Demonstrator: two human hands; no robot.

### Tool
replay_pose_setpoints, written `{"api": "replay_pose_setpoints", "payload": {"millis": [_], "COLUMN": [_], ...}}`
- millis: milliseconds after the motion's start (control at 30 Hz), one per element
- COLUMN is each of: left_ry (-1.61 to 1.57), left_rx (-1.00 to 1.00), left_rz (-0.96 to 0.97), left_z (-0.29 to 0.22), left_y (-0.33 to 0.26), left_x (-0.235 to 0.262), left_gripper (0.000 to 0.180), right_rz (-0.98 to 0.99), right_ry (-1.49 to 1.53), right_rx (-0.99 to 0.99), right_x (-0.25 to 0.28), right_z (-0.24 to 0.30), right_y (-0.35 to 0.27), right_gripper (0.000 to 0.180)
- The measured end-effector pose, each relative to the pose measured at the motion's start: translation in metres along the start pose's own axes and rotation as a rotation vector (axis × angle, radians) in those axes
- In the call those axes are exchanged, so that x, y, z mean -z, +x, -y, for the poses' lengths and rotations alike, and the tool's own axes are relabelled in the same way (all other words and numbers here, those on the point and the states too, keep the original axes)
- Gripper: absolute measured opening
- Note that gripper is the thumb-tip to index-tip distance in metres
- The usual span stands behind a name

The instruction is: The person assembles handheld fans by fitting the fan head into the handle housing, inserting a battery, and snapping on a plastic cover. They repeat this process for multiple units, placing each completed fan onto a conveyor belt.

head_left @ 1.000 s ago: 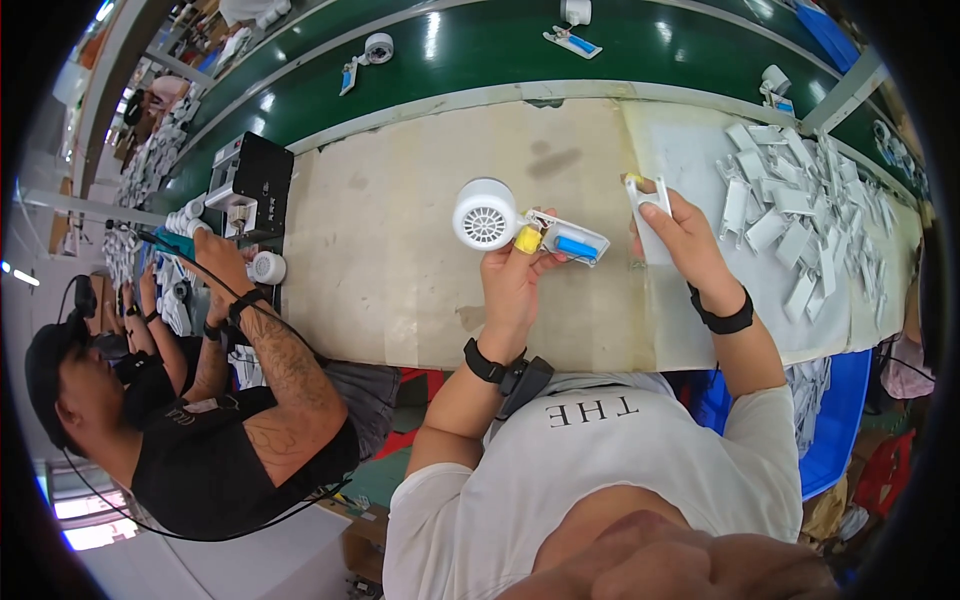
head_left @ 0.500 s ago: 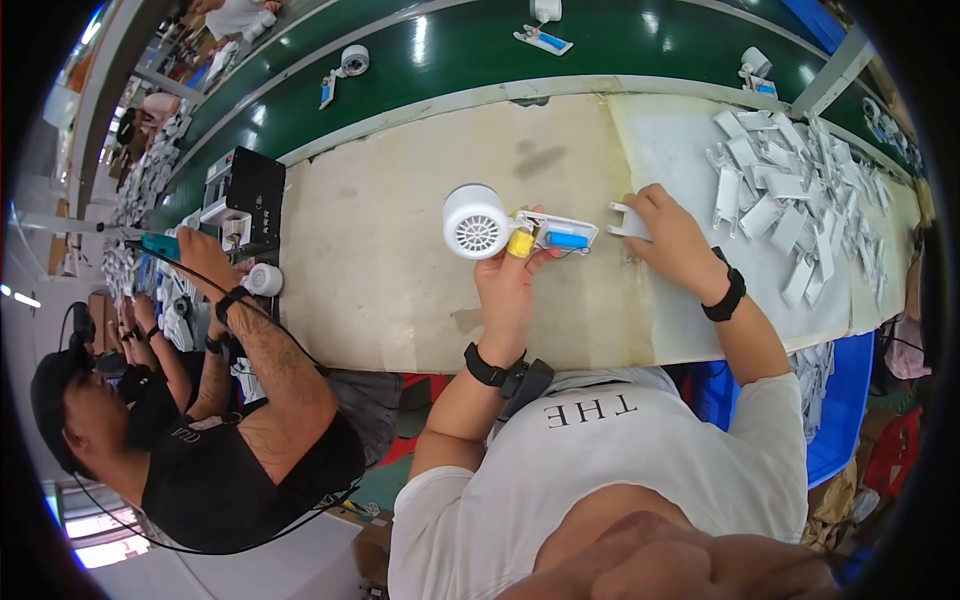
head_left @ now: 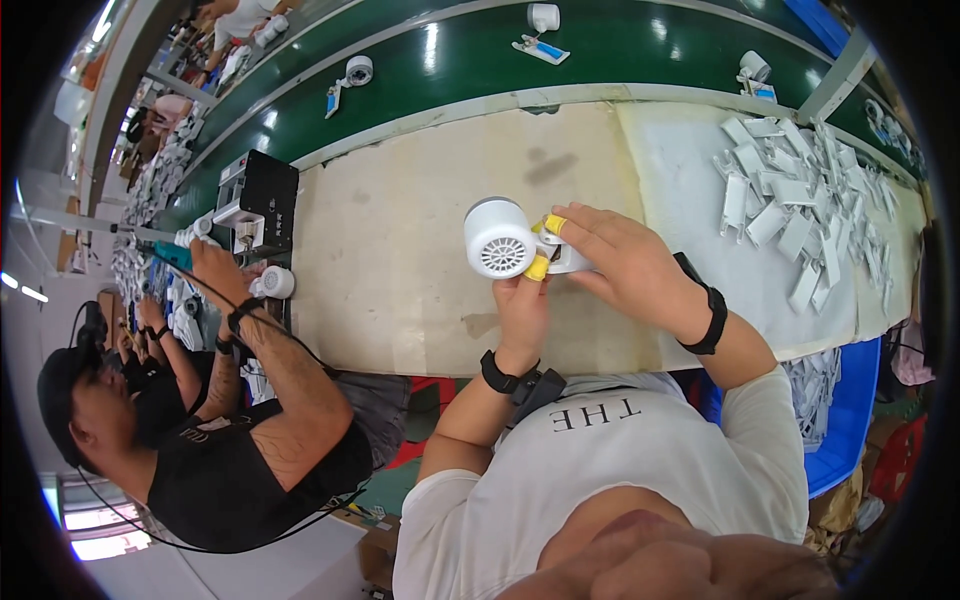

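Observation:
Over the middle of the table, my left hand (head_left: 522, 325) grips a white handheld fan (head_left: 497, 240) with a round, grilled head, from below near its neck. My right hand (head_left: 640, 268) is closed over the fan's handle side, pressing a white plastic cover (head_left: 572, 262) there. The blue battery in the handle is hidden behind the cover and fingers. Yellow wrapping sits on my left thumb and on a finger of my right hand.
Loose white covers (head_left: 795, 235) lie piled at the right. A blue bin (head_left: 845, 420) stands below the table edge. Behind runs a green conveyor (head_left: 440, 60) carrying several fan units. On the left are a black box-shaped machine (head_left: 268, 205) and a co-worker (head_left: 250, 430).
My right hand has moved left from beside the pile to the fan, bringing the cover onto its handle. The blue battery no longer shows. The fan has shifted slightly right.

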State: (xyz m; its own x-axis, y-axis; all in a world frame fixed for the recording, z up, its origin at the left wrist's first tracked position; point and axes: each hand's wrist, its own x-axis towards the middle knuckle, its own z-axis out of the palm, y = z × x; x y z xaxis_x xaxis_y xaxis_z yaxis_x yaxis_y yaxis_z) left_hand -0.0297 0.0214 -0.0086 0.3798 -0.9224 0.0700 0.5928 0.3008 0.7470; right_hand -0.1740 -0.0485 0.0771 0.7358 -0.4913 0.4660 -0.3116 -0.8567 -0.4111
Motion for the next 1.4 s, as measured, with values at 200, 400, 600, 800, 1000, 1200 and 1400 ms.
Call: {"api": "replay_pose_setpoints", "payload": {"millis": [200,400,600,800,1000,1200,1400], "left_ry": [0.065,0.095,-0.058,-0.072,-0.172,0.001,0.024], "left_rx": [-0.031,-0.103,-0.186,-0.155,-0.124,-0.191,-0.209], "left_rz": [-0.080,-0.195,0.043,0.028,0.079,0.019,0.090], "left_z": [0.000,-0.005,-0.033,-0.041,-0.054,-0.052,-0.066], "left_y": [-0.003,0.004,0.009,0.008,0.017,0.020,0.019], "left_x": [-0.014,-0.021,-0.013,-0.023,-0.025,0.002,0.000], "left_gripper": [0.031,0.034,0.034,0.034,0.030,0.028,0.031], "right_rz": [-0.030,-0.130,0.238,0.071,0.118,0.085,0.187], "right_ry": [-0.003,-0.233,0.664,0.694,0.355,0.665,0.596], "right_rx": [-0.064,0.032,-0.426,-0.331,-0.126,-0.311,-0.209], "right_x": [-0.017,-0.023,0.001,-0.005,-0.006,-0.041,-0.039], "right_z": [0.006,0.012,-0.016,-0.007,-0.011,0.001,-0.003], "right_y": [0.001,0.012,-0.002,-0.002,0.010,0.014,0.031], "right_gripper": [0.052,0.048,0.038,0.032,0.032,0.031,0.034]}}
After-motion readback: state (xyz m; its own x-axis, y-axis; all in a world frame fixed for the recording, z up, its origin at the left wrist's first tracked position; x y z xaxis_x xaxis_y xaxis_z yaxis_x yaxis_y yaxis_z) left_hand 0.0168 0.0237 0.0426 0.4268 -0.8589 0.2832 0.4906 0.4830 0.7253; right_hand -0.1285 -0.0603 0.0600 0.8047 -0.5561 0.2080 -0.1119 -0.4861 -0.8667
